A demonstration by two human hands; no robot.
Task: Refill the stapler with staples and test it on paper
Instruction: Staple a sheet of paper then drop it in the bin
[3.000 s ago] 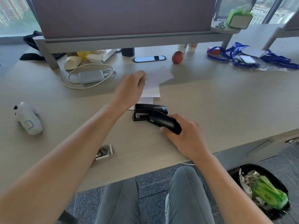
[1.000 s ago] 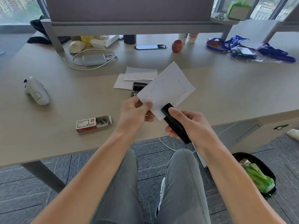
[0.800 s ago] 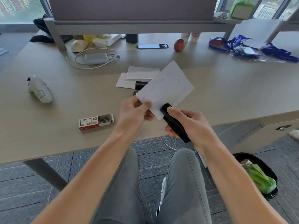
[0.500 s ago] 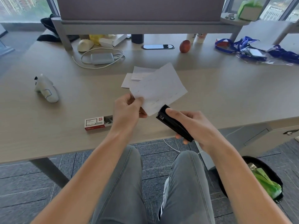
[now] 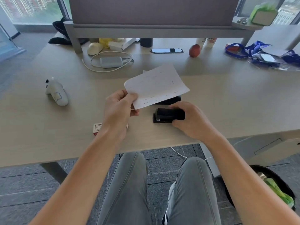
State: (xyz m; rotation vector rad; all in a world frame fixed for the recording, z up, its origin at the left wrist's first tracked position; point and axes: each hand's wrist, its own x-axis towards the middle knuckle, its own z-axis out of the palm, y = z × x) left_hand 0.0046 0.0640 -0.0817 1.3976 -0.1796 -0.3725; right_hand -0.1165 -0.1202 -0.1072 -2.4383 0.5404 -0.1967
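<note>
- Your left hand [image 5: 119,109] pinches the paper [image 5: 155,86] by its near-left corner, thumb on top, sheet raised over the desk [image 5: 227,103].
- Your right hand [image 5: 190,120] curls round the black stapler [image 5: 167,115], which sits on the desk near the front edge, just below the paper.
- Staple box [image 5: 97,128] lies on the desk, partly hidden behind your left wrist.
- A second dark object shows under the sheet; cannot tell what.

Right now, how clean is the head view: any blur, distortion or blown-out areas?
Head view: wide-angle bending curves the desk edge; windows top corners wash out; the paper in the left hand and the stapler under the right hand look slightly soft; daylight is even, shadows faint.
</note>
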